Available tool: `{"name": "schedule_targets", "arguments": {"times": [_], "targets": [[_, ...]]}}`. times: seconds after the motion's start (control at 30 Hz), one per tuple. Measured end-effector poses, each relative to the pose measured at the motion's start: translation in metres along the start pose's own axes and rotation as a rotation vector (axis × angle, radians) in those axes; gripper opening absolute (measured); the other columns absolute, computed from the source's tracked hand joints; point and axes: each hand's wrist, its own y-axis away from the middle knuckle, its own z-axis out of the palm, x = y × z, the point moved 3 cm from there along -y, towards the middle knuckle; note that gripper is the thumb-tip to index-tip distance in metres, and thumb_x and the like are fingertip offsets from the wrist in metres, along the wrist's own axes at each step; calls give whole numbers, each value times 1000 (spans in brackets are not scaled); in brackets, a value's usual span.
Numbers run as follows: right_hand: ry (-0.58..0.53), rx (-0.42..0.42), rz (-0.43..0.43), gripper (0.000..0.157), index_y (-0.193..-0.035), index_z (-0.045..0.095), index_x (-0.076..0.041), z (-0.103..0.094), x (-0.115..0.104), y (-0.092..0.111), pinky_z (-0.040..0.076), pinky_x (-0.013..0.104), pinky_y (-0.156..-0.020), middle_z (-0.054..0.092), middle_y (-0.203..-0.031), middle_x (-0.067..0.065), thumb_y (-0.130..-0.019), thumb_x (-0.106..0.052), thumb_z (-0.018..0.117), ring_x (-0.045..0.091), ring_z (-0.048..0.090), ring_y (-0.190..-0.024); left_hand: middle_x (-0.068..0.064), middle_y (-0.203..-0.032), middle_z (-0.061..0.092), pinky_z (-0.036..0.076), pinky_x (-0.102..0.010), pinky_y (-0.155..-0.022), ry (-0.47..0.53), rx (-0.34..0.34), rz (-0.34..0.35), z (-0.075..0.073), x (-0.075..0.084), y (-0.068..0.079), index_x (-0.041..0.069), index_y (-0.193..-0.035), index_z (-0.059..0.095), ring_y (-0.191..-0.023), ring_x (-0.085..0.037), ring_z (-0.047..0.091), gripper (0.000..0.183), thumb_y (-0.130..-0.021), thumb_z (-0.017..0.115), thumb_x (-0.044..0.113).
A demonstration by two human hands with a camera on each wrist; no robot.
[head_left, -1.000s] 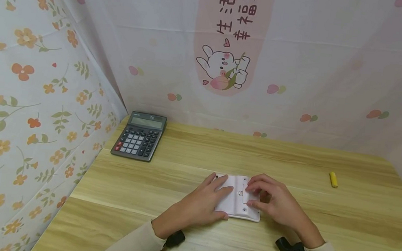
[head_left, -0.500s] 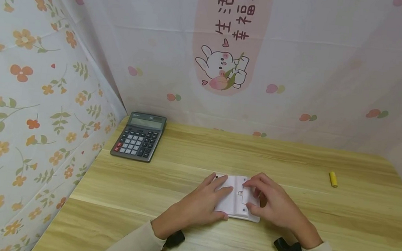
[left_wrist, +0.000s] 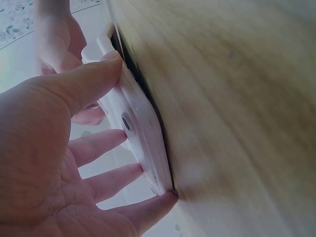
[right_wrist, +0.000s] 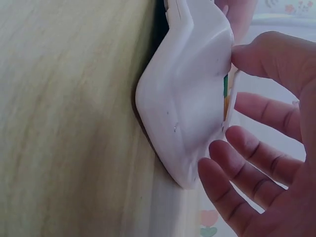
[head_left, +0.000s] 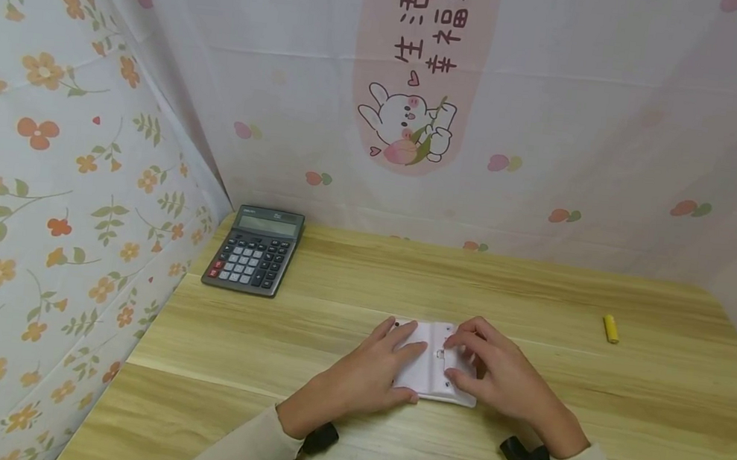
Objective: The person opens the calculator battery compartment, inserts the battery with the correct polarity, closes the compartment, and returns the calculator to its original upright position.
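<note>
A white calculator-like device (head_left: 412, 373) lies back side up on the wooden table. My left hand (head_left: 370, 369) holds it at its left part, thumb on the near edge and fingers spread over the back, as the left wrist view also shows. On its right part, my right hand (head_left: 505, 372) pinches the battery cover (head_left: 454, 360) between thumb and bent index finger, near the latch. In the right wrist view the cover stands slightly raised, and a green and orange strip, apparently a battery (right_wrist: 225, 94), shows beneath it. The cover's far side is hidden by fingers.
A dark grey calculator (head_left: 254, 250) lies at the table's back left corner. A small yellow battery-like cylinder (head_left: 611, 329) lies to the right. Patterned cloth (head_left: 554, 130) hangs behind the table and along its left side.
My right hand has shifted a little to the left, its thumb and index finger now nearer the latch. The left hand and the white device have stayed in place.
</note>
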Motion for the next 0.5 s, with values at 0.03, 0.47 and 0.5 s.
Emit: {"name": "schedule_targets", "arguments": {"times": [0.03,0.47,0.5], "targets": [[7,8,-6,27,-113,75,-18,0,0,0,56,26,-68,60,-121,-6,-91,-18,90,10,59,-88,-16,-174,39,22,-47,-133,1,-2,-4,0,0,0,12,-162,56,-159,-45,36,76,-100,82,47],[9,6,23,30,-113,75,-16,1,-3,-2,57,26,-71,62,-124,-2,-89,-19,92,12,61,-91,-16,-173,40,24,-46,-133,-2,0,-5,2,-2,-1,12,-161,57,-159,-46,36,75,-100,82,47],[8,9,22,31,-114,74,-16,1,-3,-2,57,26,-71,62,-123,-2,-89,-19,92,12,60,-90,-16,-173,40,23,-46,-133,-5,0,-3,2,-2,-1,12,-161,57,-159,-46,36,75,-100,82,47]]}}
